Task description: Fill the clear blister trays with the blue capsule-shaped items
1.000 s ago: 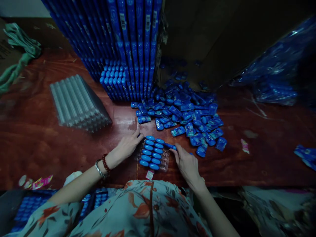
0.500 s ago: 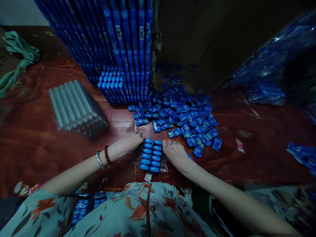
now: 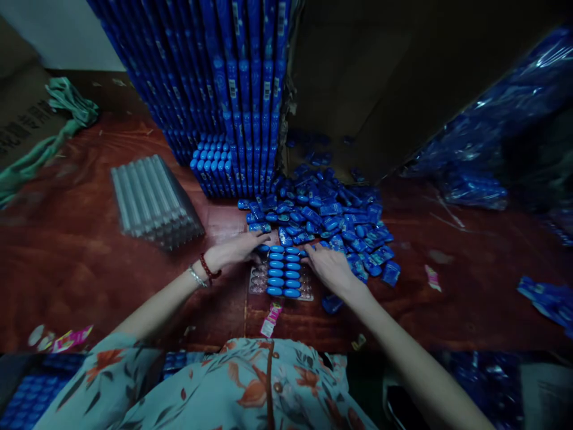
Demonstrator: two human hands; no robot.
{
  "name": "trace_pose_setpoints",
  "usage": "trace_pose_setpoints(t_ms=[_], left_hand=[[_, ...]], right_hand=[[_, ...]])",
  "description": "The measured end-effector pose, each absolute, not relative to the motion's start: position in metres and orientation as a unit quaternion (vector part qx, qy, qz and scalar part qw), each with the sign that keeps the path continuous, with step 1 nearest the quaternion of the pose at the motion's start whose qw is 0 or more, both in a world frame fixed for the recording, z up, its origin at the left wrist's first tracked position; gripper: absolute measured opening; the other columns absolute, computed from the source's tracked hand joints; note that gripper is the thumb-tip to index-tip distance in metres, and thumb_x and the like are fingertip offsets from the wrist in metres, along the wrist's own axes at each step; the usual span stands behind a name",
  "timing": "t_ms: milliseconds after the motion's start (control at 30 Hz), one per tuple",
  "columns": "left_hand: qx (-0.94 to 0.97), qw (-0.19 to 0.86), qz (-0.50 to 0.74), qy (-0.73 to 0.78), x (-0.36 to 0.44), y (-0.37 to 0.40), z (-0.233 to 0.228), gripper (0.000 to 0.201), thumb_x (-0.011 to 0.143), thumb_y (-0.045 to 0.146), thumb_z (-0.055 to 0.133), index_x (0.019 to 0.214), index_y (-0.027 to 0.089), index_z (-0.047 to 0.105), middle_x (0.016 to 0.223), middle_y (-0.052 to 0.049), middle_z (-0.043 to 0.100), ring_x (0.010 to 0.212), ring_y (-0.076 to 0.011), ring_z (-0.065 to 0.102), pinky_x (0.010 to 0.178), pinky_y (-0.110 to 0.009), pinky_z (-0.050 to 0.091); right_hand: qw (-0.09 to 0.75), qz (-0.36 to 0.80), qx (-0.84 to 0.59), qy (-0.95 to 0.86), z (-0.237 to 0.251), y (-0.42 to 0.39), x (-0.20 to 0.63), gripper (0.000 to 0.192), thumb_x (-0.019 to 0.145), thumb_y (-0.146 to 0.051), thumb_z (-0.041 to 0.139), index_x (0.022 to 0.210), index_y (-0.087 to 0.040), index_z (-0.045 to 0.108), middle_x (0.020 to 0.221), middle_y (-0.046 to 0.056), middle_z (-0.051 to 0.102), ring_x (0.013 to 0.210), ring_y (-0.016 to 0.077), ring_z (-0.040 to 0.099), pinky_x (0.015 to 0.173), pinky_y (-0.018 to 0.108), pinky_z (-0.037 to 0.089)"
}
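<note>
A clear plastic blister tray (image 3: 257,280) lies on the dark red wooden table (image 3: 67,269) in front of me, with two columns of blue oval pieces (image 3: 283,272) set in it. My left hand (image 3: 237,248) rests at the tray's far left corner, fingers touching the top blue pieces. My right hand (image 3: 329,266) lies at the tray's far right corner, fingertips on the topmost piece. Just beyond both hands spreads a loose heap of blue wrapped packets (image 3: 331,218). Whether either hand grips a piece is hidden by the fingers.
A tall stack of filled blue trays (image 3: 224,89) stands at the back centre. A pile of empty clear trays (image 3: 152,200) lies to the left. Blue plastic bags (image 3: 487,143) sit at the right, a green cloth (image 3: 54,131) at far left, and scraps (image 3: 271,319) near the table's edge.
Both hands have slid forward from the tray's sides to its far end, near the packet heap. The view has tilted slightly, so the tray appears farther away.
</note>
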State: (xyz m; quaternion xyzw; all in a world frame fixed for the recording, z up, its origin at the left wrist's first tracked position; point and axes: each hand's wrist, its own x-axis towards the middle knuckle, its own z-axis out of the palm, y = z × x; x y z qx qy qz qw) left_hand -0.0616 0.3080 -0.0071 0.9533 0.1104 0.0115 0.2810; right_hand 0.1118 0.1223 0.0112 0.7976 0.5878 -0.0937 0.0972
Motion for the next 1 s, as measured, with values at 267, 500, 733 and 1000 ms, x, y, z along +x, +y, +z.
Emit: trace_pose_setpoints(t_ms=[267, 500, 733, 1000], left_hand=[[0.9, 0.324, 0.091, 0.277, -0.06, 0.342, -0.035, 0.032, 0.088, 0.04, 0.051, 0.101, 0.012, 0.058, 0.091, -0.009, 0.062, 0.078, -0.0176, 0.058, 0.073, -0.029, 0.048], [0.903, 0.252, 0.144, 0.316, -0.045, 0.322, -0.063, 0.032, 0.089, 0.034, 0.05, 0.107, 0.007, 0.051, 0.101, -0.011, 0.055, 0.089, -0.0182, 0.055, 0.079, -0.029, 0.046], [0.867, 0.3, 0.208, 0.34, -0.131, 0.296, -0.057, 0.023, 0.093, 0.03, 0.041, 0.104, 0.015, 0.054, 0.097, -0.006, 0.056, 0.088, -0.0171, 0.056, 0.082, -0.031, 0.048], [0.821, 0.369, 0.265, 0.346, -0.133, 0.243, -0.052, 0.026, 0.087, 0.032, 0.055, 0.108, 0.017, 0.053, 0.098, -0.006, 0.063, 0.088, -0.0169, 0.061, 0.076, -0.03, 0.052]], right_hand=[[-0.007, -0.075, 0.844, 0.531, -0.014, 0.096, 0.168, 0.033, 0.094, -0.022, 0.039, 0.121, -0.027, 0.057, 0.109, 0.006, 0.058, 0.092, 0.0182, 0.058, 0.066, 0.025, 0.042], [0.051, -0.015, 0.823, 0.566, -0.037, 0.106, 0.158, 0.029, 0.087, -0.03, 0.055, 0.109, -0.011, 0.058, 0.104, 0.015, 0.054, 0.097, 0.027, 0.051, 0.07, 0.033, 0.045], [-0.172, -0.056, 0.846, 0.502, -0.062, 0.042, 0.132, 0.027, 0.095, -0.027, 0.037, 0.112, -0.014, 0.053, 0.102, 0.012, 0.061, 0.094, 0.0225, 0.058, 0.082, 0.036, 0.046], [-0.356, -0.07, 0.79, 0.493, -0.053, 0.04, 0.109, 0.026, 0.093, -0.03, 0.042, 0.114, -0.019, 0.052, 0.104, 0.008, 0.062, 0.092, 0.0187, 0.061, 0.083, 0.033, 0.049]])
